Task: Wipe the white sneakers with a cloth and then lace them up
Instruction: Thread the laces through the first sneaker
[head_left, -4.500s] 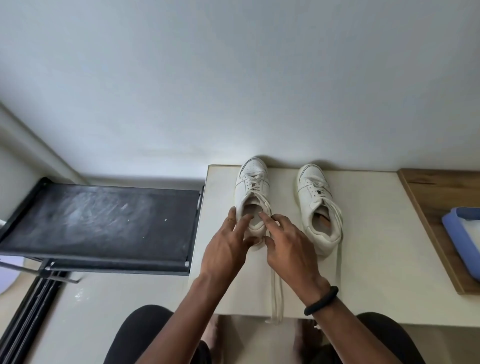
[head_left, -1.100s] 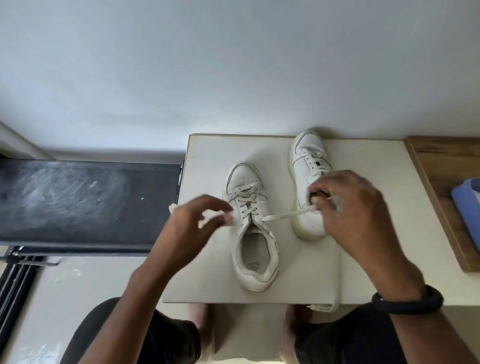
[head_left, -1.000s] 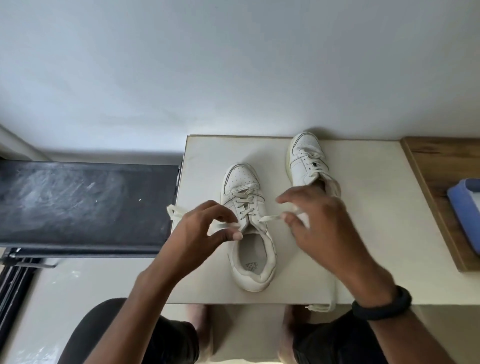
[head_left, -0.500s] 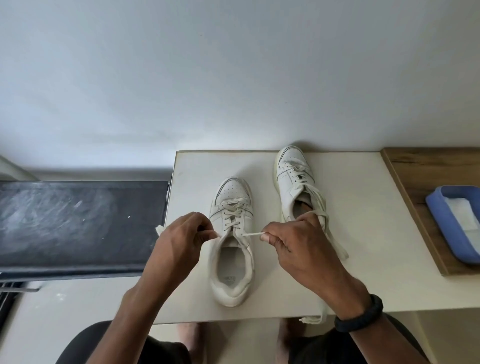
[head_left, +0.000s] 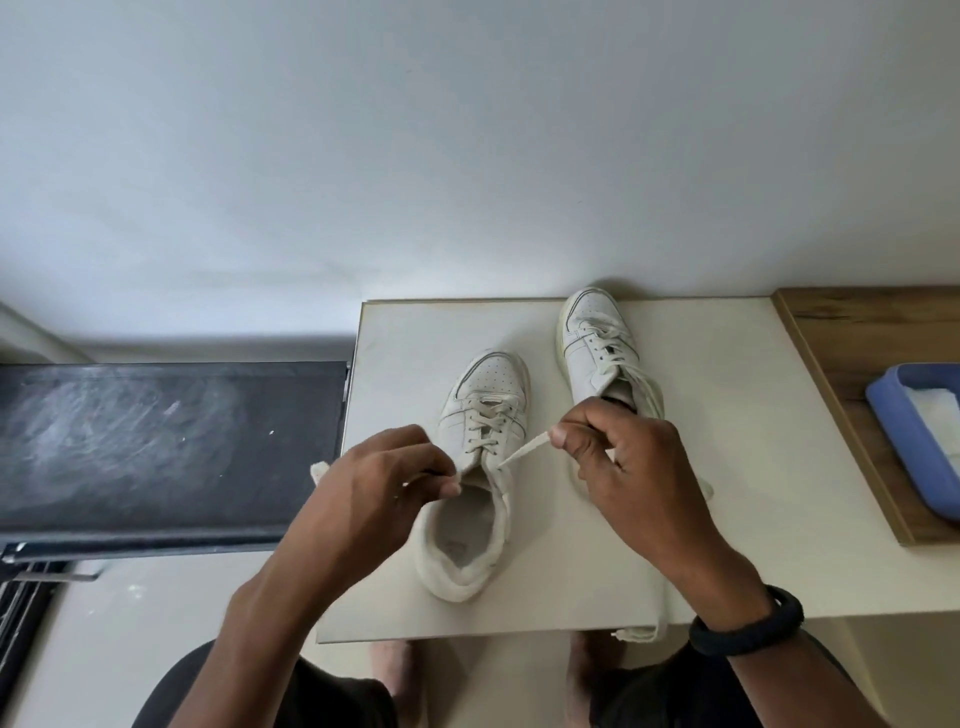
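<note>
Sneaker (head_left: 464, 530) heel lies near table (head_left: 753, 467) front edge

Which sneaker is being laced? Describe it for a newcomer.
On the pale tabletop against the wall, it is the left sneaker, nearer than the right sneaker. Only its lace ends are pinched, by the left hand and right hand.

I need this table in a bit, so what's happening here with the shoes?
A person is lacing the nearer sneaker on the pale table. The left hand pinches one lace end beside the shoe's opening, while the right hand pinches the other lace end, drawn out to the right. The second sneaker stands farther back, its laces loose. A blue tray sits on the wooden surface to the right.
</note>
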